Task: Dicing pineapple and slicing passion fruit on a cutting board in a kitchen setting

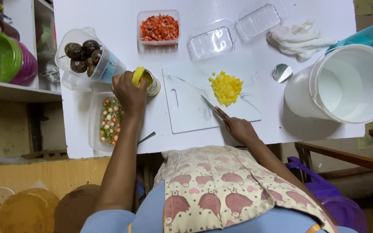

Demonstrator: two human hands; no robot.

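Left hand point(128, 91) clamped on yellow slice point(137, 76) over open tin can point(152, 83), left of cutting board point(186, 112); right hand point(238, 128) gripping knife point(211, 107) near diced yellow fruit point(226, 88); mid-dicing, apparently, slice needing the board next

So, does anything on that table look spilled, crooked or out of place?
Nothing is spilled. The one oddity is a loose round metal lid lying alone beside the white bucket, far from the open can under the left hand. The right hand holds a knife on the cutting board.
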